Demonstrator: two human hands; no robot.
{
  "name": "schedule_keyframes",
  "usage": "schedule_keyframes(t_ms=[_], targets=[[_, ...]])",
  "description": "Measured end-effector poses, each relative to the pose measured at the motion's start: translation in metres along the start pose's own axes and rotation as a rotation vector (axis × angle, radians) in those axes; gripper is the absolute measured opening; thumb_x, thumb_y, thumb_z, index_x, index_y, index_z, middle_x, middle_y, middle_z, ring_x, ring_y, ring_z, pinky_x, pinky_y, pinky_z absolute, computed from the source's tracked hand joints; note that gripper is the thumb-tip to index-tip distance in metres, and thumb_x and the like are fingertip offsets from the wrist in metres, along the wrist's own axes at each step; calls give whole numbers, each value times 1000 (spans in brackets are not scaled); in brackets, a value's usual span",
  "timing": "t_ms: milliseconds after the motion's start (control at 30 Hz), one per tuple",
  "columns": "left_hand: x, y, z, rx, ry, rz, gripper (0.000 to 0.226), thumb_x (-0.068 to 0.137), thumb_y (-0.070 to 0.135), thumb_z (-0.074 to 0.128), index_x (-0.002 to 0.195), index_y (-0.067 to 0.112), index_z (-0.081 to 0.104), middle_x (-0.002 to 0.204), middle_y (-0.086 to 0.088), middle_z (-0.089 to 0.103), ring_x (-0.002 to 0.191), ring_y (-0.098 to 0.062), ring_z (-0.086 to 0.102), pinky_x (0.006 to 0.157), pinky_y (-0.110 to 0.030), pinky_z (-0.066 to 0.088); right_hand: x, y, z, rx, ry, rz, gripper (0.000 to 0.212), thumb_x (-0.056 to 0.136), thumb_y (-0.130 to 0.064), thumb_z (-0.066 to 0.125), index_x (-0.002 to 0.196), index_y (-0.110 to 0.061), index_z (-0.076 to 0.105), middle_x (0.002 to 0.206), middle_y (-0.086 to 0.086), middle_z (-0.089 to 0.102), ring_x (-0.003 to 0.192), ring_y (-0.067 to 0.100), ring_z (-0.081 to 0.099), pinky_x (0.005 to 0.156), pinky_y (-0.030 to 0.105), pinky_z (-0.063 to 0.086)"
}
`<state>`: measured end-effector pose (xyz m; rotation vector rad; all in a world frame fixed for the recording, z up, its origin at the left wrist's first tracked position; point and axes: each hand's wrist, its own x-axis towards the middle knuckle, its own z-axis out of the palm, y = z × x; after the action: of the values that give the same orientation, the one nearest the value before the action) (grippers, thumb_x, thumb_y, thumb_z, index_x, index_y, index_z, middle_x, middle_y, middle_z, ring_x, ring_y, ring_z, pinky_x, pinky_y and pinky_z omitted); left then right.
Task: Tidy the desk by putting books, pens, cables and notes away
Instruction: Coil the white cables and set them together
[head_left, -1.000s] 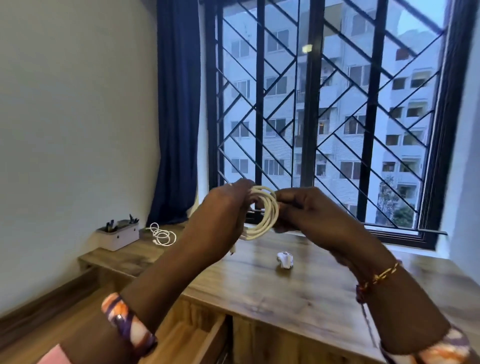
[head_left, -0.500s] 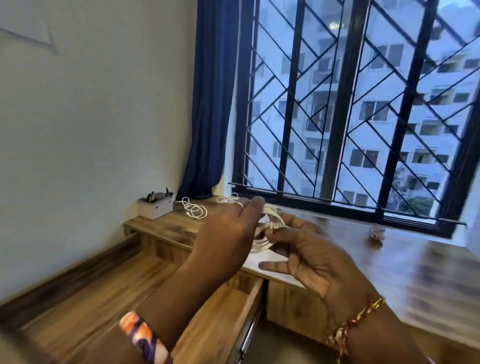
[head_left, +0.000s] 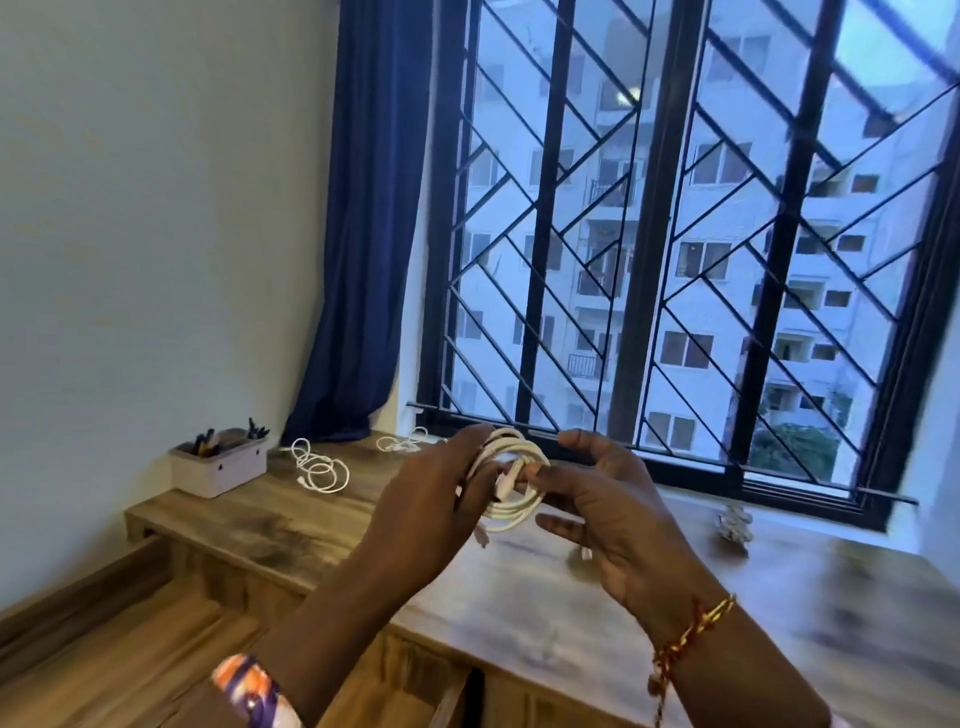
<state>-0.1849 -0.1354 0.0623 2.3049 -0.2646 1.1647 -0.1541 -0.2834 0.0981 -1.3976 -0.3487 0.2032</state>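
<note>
Above the wooden worktop (head_left: 322, 525) by the window, left hand (head_left: 431, 499) grips the cable coil (head_left: 511, 486); right hand (head_left: 597, 499) pinches it. A slackened grip could let loops spring loose.

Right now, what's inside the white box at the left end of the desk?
The white box holds several dark pens or markers standing up and poking above its rim, more at its right end. Anything lower down is hidden by the box wall.

A coiled white cable (head_left: 511, 483) is held above the wooden desk (head_left: 675, 613); two more lie near the window.
</note>
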Motion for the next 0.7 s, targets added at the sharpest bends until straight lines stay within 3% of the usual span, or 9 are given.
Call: schedule_keyframes(t_ms=[100, 200, 300, 433, 533, 633, 700], targets=[[11, -8, 29, -288, -31, -104, 13, 86, 39, 51, 98, 40, 55, 85, 19, 66, 81, 4, 61, 66, -7, 44, 31, 10, -17, 40, 21, 32, 35, 78, 6, 64, 97, -20, 55, 91, 13, 71, 89, 25, 67, 91, 50, 49], [22, -12, 59, -572, -85, -316, 16, 88, 12, 59, 101, 19, 66, 86, 3, 71, 77, -3, 66, 66, -17, 52, 54, 19, -36, 79, 44, 69, 31, 77, 5, 67, 93, -20, 57, 85, 11, 72, 88, 25, 67, 88, 49, 51], [42, -13, 93, -810, -59, -517, 18, 84, 6, 62, 101, 9, 69, 88, -7, 74, 74, -17, 67, 59, -23, 51, 72, 24, -61, -9, 71, -40, 29, 76, 2, 70, 91, -20, 57, 72, 4, 72, 83, 26, 66, 82, 44, 52], [73, -4, 139, -1080, -118, -650, 17, 80, 12, 63, 92, 3, 70, 74, -8, 72, 59, -15, 64, 47, -20, 49, 97, 30, -100, -137, 109, -213, 44, 72, 4, 73, 101, -22, 52, 80, 6, 71, 72, 16, 67, 57, 24, 50], [97, -5, 174, -1138, -235, -670, 14, 85, 13, 60, 87, 6, 72, 74, -7, 74, 62, -13, 68, 55, -19, 53, 124, 35, -130, -398, 160, -456, 52, 72, 5, 71, 108, -30, 56, 95, -1, 71, 83, 8, 69, 65, 20, 56], [128, -15, 214, -1106, -369, -665, 19, 85, 18, 59, 90, 5, 71, 81, -10, 73, 70, -16, 67, 65, -24, 53, 161, 35, -162, -753, 204, -751, 41, 76, 1, 64, 104, -27, 69, 102, -10, 71, 93, -3, 65, 82, 22, 54], [152, -22, 234, -1095, -429, -650, 22, 84, 21, 58, 90, 4, 70, 79, -10, 72, 69, -17, 67, 62, -23, 54, 184, 32, -183, -880, 209, -812, 33, 78, -10, 61, 104, -28, 71, 108, -9, 71, 97, -3, 65, 85, 25, 55]])
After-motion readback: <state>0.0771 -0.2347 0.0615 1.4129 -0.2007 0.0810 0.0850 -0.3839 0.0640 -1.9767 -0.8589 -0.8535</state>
